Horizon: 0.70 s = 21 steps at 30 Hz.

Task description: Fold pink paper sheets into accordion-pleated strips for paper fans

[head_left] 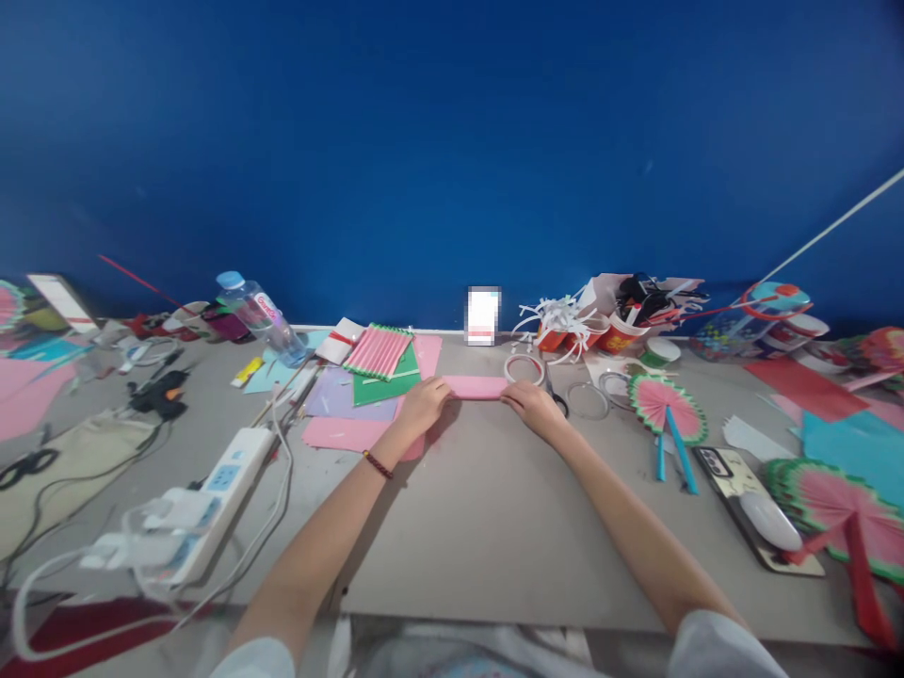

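A narrow pink folded paper strip (478, 388) lies crosswise in front of me, at the middle of the table. At its left end my left hand (427, 403) has its fingers closed on the paper. My right hand (529, 405) pinches the other end. Just beyond my left hand, a pleated pink paper piece with green edges (381, 351) rests on a green sheet (385, 384). Pink sheets (346, 434) and a lilac sheet (353, 394) spread to the left. Near my right hand are a tape roll (524, 369) and black-handled scissors (560, 405), partly hidden.
A power strip (222, 499) with trailing cables and a plastic bottle (261, 315) stand left. On the right are paper fans (668, 408), a phone (734, 471) with a mouse (768, 521) on it, and red cups (621, 337). A blurred screen (483, 315) stands against the blue wall.
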### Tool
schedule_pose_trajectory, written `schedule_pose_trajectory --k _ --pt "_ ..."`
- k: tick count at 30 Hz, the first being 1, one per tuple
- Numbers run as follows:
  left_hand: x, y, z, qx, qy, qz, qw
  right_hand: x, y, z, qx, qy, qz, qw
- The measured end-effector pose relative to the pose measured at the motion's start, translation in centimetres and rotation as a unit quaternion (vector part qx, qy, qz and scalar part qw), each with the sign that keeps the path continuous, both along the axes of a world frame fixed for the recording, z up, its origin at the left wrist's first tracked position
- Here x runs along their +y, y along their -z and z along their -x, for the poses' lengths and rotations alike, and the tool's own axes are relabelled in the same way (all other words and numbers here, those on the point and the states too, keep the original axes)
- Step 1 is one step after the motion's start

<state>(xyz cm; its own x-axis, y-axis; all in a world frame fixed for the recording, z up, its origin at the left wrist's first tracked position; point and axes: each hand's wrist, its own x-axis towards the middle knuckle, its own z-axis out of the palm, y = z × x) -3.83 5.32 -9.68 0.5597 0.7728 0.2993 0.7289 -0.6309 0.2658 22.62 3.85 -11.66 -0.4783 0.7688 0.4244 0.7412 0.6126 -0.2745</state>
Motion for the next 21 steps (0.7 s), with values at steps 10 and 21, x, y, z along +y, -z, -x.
schedule_pose_trajectory --k 10,21 --pt "0.4 -0.1 0.1 -0.103 -0.012 0.045 0.994 0.8 0.8 0.0 0.131 0.059 0.062 0.988" --pt "1.2 0.9 0.8 -0.102 0.033 0.024 0.994 0.5 0.7 -0.5 0.083 0.023 0.025 0.996"
